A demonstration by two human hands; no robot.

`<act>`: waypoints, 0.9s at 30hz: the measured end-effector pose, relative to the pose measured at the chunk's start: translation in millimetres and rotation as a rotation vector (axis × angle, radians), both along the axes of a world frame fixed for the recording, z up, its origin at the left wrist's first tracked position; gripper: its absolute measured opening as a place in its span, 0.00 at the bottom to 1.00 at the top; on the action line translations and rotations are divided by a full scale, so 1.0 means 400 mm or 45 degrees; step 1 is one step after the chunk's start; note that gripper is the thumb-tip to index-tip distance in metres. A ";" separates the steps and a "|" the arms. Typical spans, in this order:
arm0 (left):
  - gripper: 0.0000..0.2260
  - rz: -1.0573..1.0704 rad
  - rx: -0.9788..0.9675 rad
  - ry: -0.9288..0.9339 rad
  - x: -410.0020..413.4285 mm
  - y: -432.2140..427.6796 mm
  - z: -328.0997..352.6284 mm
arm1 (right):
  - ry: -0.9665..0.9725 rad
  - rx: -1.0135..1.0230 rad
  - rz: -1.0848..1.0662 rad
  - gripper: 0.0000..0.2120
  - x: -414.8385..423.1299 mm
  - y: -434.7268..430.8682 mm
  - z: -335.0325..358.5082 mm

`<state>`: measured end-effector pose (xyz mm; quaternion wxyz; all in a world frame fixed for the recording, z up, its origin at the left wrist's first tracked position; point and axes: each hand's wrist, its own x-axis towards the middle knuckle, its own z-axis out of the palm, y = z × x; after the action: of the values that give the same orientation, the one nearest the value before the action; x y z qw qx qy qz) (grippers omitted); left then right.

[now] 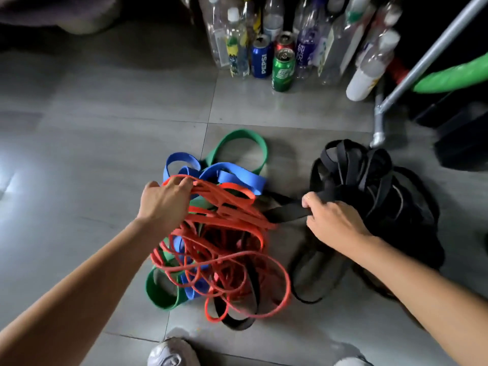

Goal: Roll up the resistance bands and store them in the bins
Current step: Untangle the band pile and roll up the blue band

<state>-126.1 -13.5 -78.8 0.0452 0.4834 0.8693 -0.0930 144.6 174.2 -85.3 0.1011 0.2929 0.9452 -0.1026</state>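
Note:
A tangled heap of resistance bands lies on the grey tiled floor. Thin red bands [227, 233] sprawl over wide blue bands [237, 178] and green bands [237, 143]. A separate pile of black bands [369, 180] sits to the right. My left hand [165, 204] grips several red bands at the top of the heap. My right hand [332, 220] pinches a wide black band [287, 211] that stretches between the two piles. No bin is in view.
Plastic bottles [235, 40] and drink cans [282, 70] stand along the far edge. A metal pole [422, 64] slants at the right above dark objects [462, 143]. My shoes [171, 352] show at the bottom edge.

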 end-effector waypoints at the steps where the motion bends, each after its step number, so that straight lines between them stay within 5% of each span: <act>1: 0.14 -0.003 0.018 0.017 -0.012 0.002 0.028 | 0.048 -0.067 -0.073 0.18 0.006 0.007 0.032; 19: 0.13 -0.145 0.086 0.423 0.023 -0.172 0.578 | 0.836 -0.342 -0.745 0.08 0.081 0.049 0.654; 24: 0.13 0.049 0.334 0.107 0.083 -0.143 0.703 | 0.693 -0.313 -0.466 0.10 0.055 -0.035 0.776; 27: 0.14 -0.017 0.238 0.066 0.167 -0.137 0.730 | 0.739 -0.466 -0.405 0.12 0.046 -0.119 0.800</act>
<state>-59.5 -68.2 213.4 -0.0231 0.4887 0.8718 -0.0242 163.1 126.8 234.7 -0.1376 0.3720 0.8433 -0.3627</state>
